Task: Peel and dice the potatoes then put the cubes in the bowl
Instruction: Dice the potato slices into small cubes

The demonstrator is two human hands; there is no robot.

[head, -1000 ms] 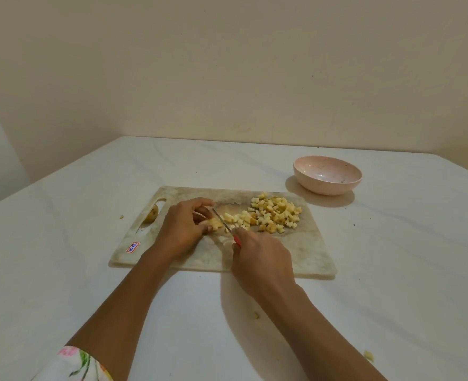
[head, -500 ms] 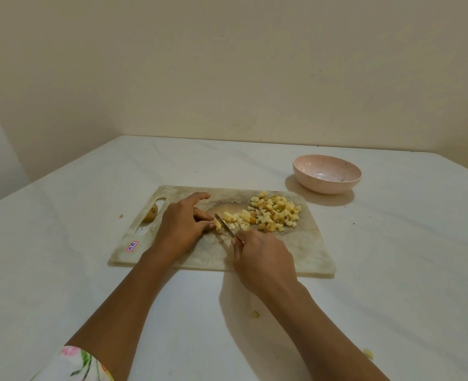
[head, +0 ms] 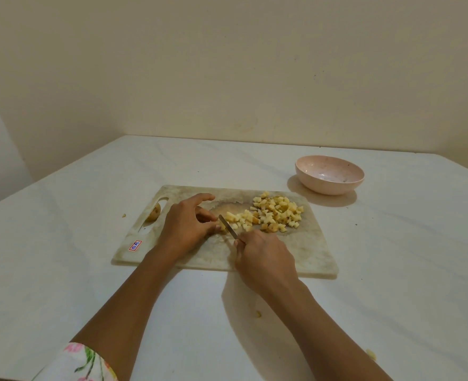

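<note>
Your left hand (head: pixel 186 226) sits at the middle of the cutting board (head: pixel 309 259), thumb and curled fingertips pinching a small potato piece (head: pixel 222 227), with the index finger lifted toward 12 o'clock. Your right hand (head: pixel 264 257) is wrapped round the knife (head: pixel 227 230). The handle is hidden in your fist, and the blade angles toward 11 o'clock, right against those fingertips.

That is the main danger. The piece looks too small to keep your fingers away from the edge, so a slip or a roll could bring the blade onto them.

The potato cubes (head: pixel 278 213) are heaped toward 2 o'clock on the board, close to its far edge, and a careless sweep could push some onto the table (head: pixel 62 270). The bowl (head: pixel 329 174) stands off the board at 1 o'clock and looks empty. A small potato (head: pixel 154 212) rests in the board's handle slot at 9 o'clock and may roll off.
</note>
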